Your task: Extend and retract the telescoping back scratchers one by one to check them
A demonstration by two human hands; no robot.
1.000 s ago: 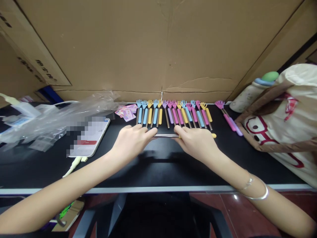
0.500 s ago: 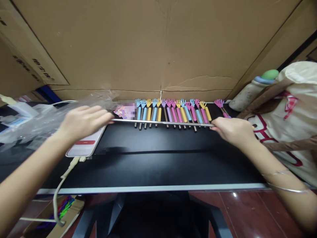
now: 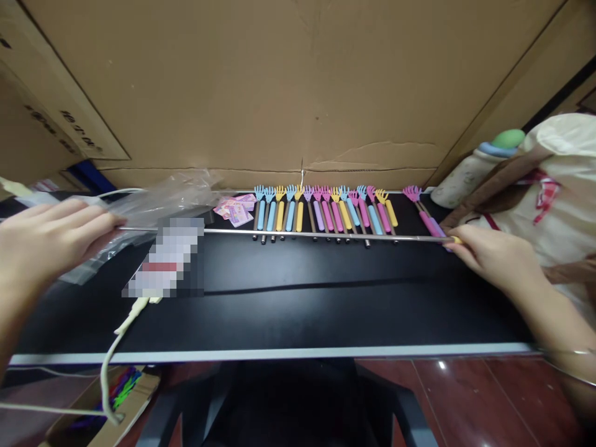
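A long, thin metal telescopic back scratcher [image 3: 288,233] stretches level above the black table between my two hands. Its left end is inside my closed left hand [image 3: 58,239]. My right hand [image 3: 500,257] grips the other end, where a bit of yellow shows at the fingers; whether this is the claw or the handle I cannot tell. Behind the rod lies a row of several short back scratchers [image 3: 299,214], claws toward the cardboard, in blue, yellow, pink and purple. A pink one and a purple one [image 3: 428,223] lie apart, just left of my right hand.
A blurred-out phone [image 3: 167,257] with a cable lies on the table [image 3: 298,323], near clear plastic bags [image 3: 162,198] and pink cards [image 3: 239,214]. Cardboard [image 3: 298,93] walls the back. At right are a bottle [image 3: 470,174] and cloth bag [image 3: 559,186]; below, a box [image 3: 135,403].
My hands have moved farther apart, the left one leftward past the phone, the right one rightward. The rod between them has grown longer.
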